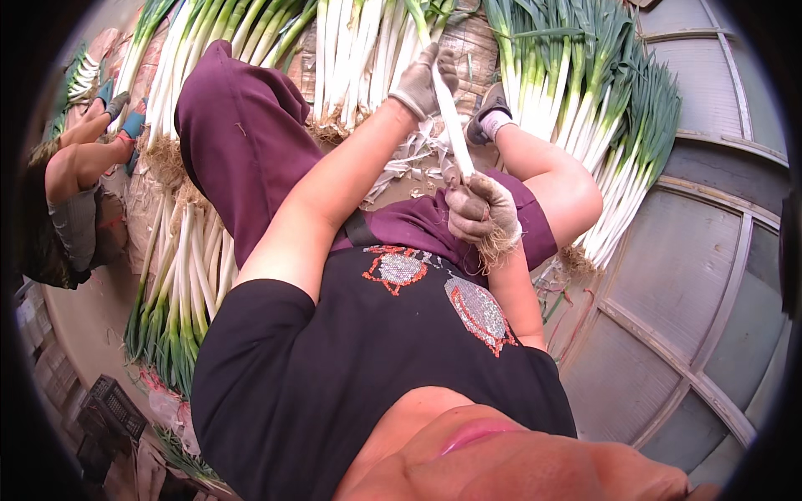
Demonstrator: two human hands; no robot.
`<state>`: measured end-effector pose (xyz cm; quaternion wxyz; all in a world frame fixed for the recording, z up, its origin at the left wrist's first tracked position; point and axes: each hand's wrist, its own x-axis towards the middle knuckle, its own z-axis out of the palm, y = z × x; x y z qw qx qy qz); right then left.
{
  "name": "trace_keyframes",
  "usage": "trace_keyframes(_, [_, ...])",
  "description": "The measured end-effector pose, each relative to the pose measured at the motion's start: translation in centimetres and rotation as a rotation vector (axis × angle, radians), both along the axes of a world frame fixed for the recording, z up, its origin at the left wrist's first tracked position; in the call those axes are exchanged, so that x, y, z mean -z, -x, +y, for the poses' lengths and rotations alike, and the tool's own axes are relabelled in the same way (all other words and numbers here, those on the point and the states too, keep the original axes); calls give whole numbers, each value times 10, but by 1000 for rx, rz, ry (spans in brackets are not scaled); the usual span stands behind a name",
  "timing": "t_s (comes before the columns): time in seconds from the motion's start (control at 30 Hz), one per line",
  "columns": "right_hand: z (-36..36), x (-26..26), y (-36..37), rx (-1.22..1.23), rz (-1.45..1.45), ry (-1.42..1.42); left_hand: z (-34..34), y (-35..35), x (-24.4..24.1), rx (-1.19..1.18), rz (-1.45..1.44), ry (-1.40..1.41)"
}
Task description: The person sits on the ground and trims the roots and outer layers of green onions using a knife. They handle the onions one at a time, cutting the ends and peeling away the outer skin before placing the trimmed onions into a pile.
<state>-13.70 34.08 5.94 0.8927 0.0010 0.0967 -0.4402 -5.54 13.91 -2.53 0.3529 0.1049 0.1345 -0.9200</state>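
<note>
My left hand (pixel 426 82), in a pale work glove, is closed around the upper shaft of a long green onion (pixel 452 125). Its white shaft slants down to my right hand (pixel 482 210), which wears a soiled glove and grips the lower end just above the roots. The pale, hairy roots (pixel 498 247) hang out below that hand. Beyond my left hand, green leaves reach towards a row of similar onions (pixel 351 56) with white shafts and roots facing me. Peeled white skins (pixel 407 160) lie on the ground between my legs.
Another onion pile (pixel 589 106) lies at right, beside a framed panel wall (pixel 677 250). More onions (pixel 182 275) lie at left, near my knee. A co-worker's bare legs and gloved hand (pixel 117 105) show at far left. A dark plastic crate (pixel 116 404) stands at lower left.
</note>
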Motion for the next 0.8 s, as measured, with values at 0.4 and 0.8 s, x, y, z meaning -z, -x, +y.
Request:
trace_keyframes(0.4, [9,-10,-8,-50,2348,621,5,4,3,-60,-593,111])
trace_keyframes(0.8, [-36,3,-19,52,1781,337,10,3,7,-46,-414,36])
